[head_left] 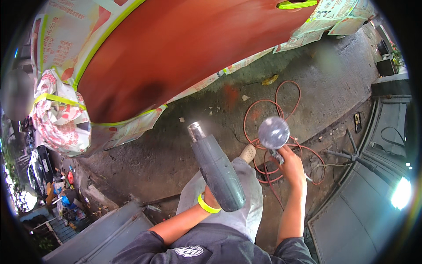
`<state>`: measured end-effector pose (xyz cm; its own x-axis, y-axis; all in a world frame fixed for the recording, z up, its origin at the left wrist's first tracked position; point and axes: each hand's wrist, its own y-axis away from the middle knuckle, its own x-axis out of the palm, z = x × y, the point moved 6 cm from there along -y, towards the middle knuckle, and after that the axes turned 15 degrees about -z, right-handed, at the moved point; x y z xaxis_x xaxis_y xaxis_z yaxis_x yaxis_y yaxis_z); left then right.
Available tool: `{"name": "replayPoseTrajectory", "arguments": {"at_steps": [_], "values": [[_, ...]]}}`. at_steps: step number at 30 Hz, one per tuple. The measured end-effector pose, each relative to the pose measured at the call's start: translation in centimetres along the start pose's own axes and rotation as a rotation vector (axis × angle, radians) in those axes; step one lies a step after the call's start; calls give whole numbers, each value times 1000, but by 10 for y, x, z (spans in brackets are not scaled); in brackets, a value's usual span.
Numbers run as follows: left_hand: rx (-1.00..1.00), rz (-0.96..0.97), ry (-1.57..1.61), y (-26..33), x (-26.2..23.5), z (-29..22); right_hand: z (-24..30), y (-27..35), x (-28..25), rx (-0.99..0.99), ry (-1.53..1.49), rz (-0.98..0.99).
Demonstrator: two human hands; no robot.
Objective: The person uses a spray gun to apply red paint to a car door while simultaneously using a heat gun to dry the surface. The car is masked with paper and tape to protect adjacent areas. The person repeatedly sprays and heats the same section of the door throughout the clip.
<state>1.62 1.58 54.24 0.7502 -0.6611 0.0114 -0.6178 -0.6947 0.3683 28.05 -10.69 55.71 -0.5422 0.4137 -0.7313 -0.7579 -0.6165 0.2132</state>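
Clutching a matte-grey heat gun (pixel 220 174) with a metal nozzle (pixel 196 131) in a partly hidden left hand (pixel 212 198); clasping a spray gun (pixel 277 156) with a rounded, translucent cup (pixel 273 132) in the right hand (pixel 291 165). Holding both before a smooth red car panel (pixel 184 53) edged with masking paper (pixel 59 57) bearing red lettering. Wearing a dark shirt (pixel 228 246), white-emblemed.

red lettering (pixel 66 46) on paper (pixel 85 24), white logo (pixel 189 251) on shirt (pixel 237 251)

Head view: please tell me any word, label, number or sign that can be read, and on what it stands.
I copy no wording.
Masking paper: red printed characters, partly blurred.
Dark shirt: white emblem with letters.
White plate, left: too small to read.
Heat gun, spray gun: no readable print.
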Motion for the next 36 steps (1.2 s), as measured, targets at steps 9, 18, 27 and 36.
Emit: {"name": "replayPoseTrajectory", "arguments": {"at_steps": [9,18,27,36], "values": [[294,170,-331,-85,-21,149,-89,-26,122,31,63,38],[-189,237,536,-167,-48,286,-124,-122,216,-58,-218,213],[-271,48,1033,-218,-112,380,-214,-235,440,164,12,819],[-119,-91,461,-229,-198,485,-263,-208,688,508,-751,574]]}}
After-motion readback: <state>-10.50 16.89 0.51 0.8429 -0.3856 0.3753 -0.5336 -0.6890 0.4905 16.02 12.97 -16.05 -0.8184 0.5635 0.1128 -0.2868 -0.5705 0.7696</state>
